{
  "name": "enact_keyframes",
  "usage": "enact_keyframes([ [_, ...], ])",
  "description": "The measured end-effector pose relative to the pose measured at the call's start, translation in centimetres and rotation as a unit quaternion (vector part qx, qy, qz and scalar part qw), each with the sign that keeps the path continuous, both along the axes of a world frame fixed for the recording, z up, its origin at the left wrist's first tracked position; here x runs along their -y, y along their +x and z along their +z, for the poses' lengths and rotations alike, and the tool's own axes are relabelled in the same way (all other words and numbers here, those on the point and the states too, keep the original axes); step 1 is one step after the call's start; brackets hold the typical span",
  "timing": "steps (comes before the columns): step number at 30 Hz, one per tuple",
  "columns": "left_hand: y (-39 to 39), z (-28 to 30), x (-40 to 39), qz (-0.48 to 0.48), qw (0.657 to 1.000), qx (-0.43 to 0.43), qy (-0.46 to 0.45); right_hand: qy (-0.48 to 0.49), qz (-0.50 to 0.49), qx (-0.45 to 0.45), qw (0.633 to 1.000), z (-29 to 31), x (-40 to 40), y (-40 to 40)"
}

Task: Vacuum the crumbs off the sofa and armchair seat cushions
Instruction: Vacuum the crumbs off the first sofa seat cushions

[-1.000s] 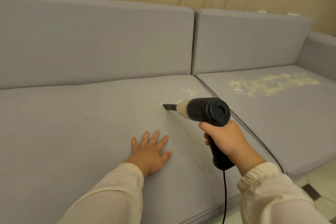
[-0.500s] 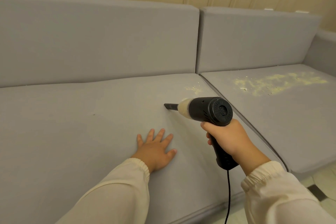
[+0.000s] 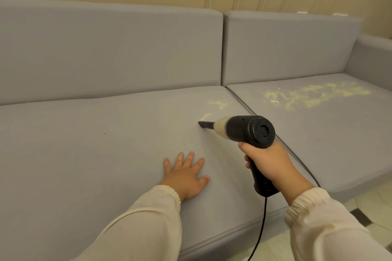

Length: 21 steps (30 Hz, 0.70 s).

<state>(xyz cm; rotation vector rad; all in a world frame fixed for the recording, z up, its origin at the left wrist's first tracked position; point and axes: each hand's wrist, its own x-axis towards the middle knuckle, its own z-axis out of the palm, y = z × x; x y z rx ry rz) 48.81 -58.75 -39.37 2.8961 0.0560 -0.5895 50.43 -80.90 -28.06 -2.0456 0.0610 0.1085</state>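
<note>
Progress: left seat cushion (image 3: pixel 95 154) looks mostly clean; small crumbs (image 3: pixel 216 104) remain near its right rear corner. Your right hand (image 3: pixel 269 163) has its fingers wrapped around the handheld vacuum (image 3: pixel 244 130), nozzle at the fabric. Your left hand (image 3: pixel 184 176) lies flat, fingers spread. Right seat cushion (image 3: pixel 318 133) carries a wide crumb patch (image 3: pixel 314 95), untouched. Armchair not visible.

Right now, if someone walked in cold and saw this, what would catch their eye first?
Probably the black pistol-shaped handheld vacuum gripped in the right hand, its narrow nozzle low over the near grey fabric seat cushion. Next, the broad smear of pale yellow crumbs across the far right seat cushion, with a smaller crumb patch just beyond the nozzle. The left hand lies flat, fingers spread, on the near cushion.
</note>
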Motion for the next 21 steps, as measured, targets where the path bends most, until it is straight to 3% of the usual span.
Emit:
enact_keyframes([
  [21,3.9,-1.7,2.7,0.007,0.999,0.043,-0.008,0.019,-0.077,0.049,0.996,-3.2,0.0,7.9],
])
